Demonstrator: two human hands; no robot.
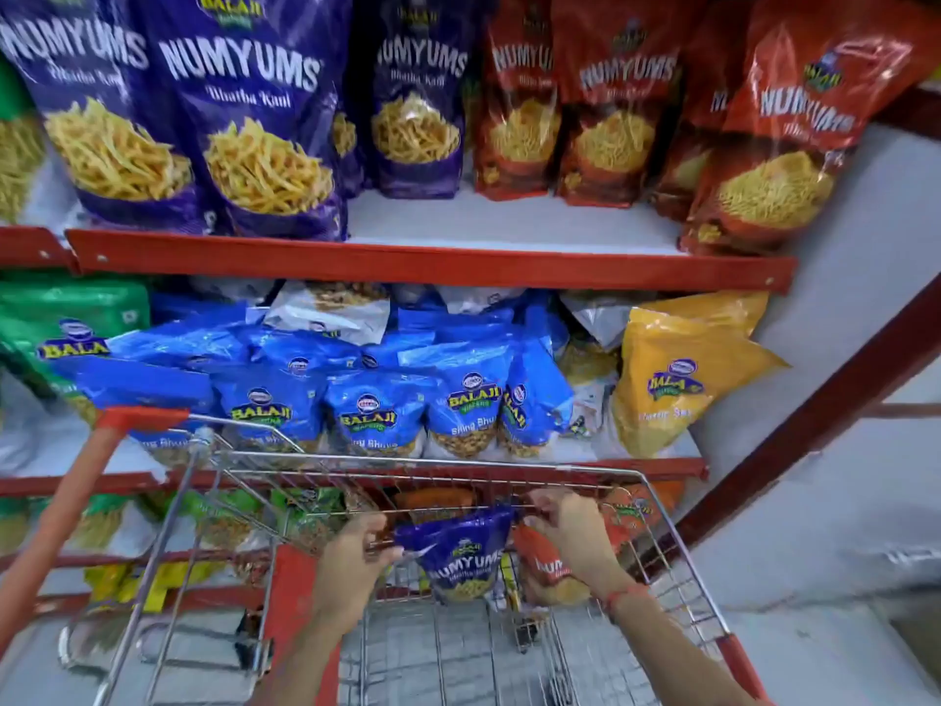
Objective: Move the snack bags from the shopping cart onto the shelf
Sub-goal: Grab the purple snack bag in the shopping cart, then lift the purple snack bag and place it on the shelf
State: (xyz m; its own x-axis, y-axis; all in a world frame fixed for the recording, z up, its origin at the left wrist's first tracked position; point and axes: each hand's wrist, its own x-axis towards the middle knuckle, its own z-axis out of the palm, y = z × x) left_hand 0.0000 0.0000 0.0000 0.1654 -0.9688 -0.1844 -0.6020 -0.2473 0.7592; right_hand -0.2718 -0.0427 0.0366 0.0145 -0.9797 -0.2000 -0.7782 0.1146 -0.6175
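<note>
Both my hands are inside the wire-mesh shopping cart with red plastic trim (677,547). My left hand (351,563) pinches the top left corner of a purple foil snack bag marked NUMYUMS (461,555), and that grip is closed on it. My right hand (570,532) is closed on the bag's top right corner; its fingertips are partly masked by the cart's front wires. The purple bag hangs upright between the two hands, inside the cart; its lower edge blurs into the basket floor.

A red foil snack bag (547,568) sits under my right palm, mostly covered, lettering cut off; whether the hand presses on it I cannot tell.

Above, the red-edged white shelf (433,262) carries large purple bags (249,109) at left and large red bags (779,140) at right, with bare board between. Upper bag tops are cropped by the frame. The lower tier's blue bags (377,415) are partly screened by the cart rim.
</note>
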